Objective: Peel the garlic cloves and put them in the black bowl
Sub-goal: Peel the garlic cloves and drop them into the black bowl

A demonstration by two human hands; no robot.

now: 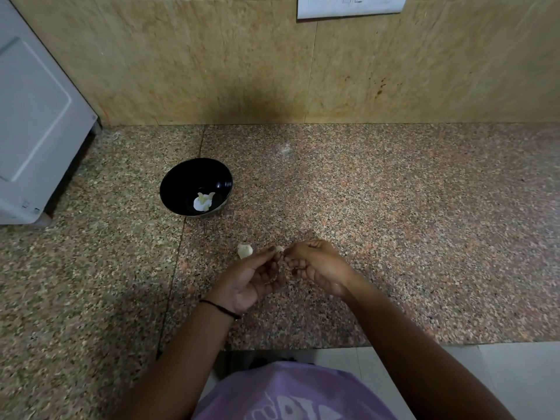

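Note:
Both hands meet over the granite counter, holding one small garlic clove [279, 248] between their fingertips. My left hand [253, 277] pinches it from the left, palm turned up. My right hand [315, 263] pinches it from the right, fingers curled. Just left of the hands, another pale garlic clove [244, 251] lies on the counter. The black bowl [181, 180] stands further back and to the left, with a few peeled cloves [204, 201] inside it.
A white appliance [36, 122] stands at the far left against the tiled wall [272, 62]. The counter's front edge [394, 345] runs below my forearms, with pale floor beyond it. A socket plate [351, 6] is on the wall at the top.

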